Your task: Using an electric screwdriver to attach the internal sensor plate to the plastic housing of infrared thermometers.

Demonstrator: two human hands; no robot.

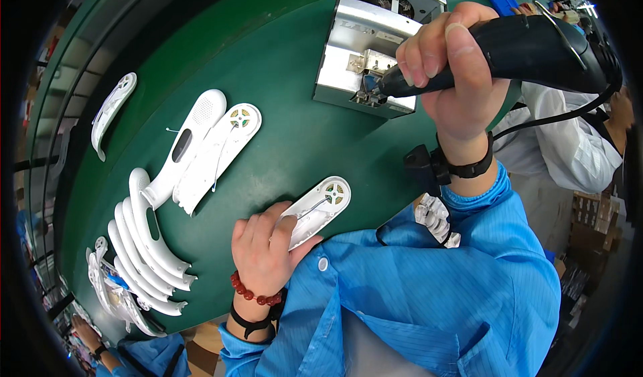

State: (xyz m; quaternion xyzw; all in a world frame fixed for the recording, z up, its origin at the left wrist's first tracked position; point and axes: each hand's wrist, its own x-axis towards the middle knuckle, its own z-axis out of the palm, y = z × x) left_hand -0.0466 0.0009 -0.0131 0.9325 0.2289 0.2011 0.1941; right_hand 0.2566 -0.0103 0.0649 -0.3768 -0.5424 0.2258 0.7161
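My right hand [462, 76] is wrapped round a black electric screwdriver [536, 52], held nearly level with a cable at its back end. Its tip meets the front pick-up point of a metal screw feeder [338, 76] at the far side of the bench; whether a screw sits on the bit is too small to tell. Close to my body, my left hand [264, 253] grips the near end of a white plastic housing half [338, 206]. The housing lies hollow side up, showing a round slotted part and a thin wire. My left fingers cover its lower end.
Two more white housings [201, 119] lie left of centre on the green bench [281, 136]. Nearer left, several curved white shells [144, 243] are nested beside a pile of parts [110, 290]. Another shell [114, 112] lies far left. Other people work at both sides.
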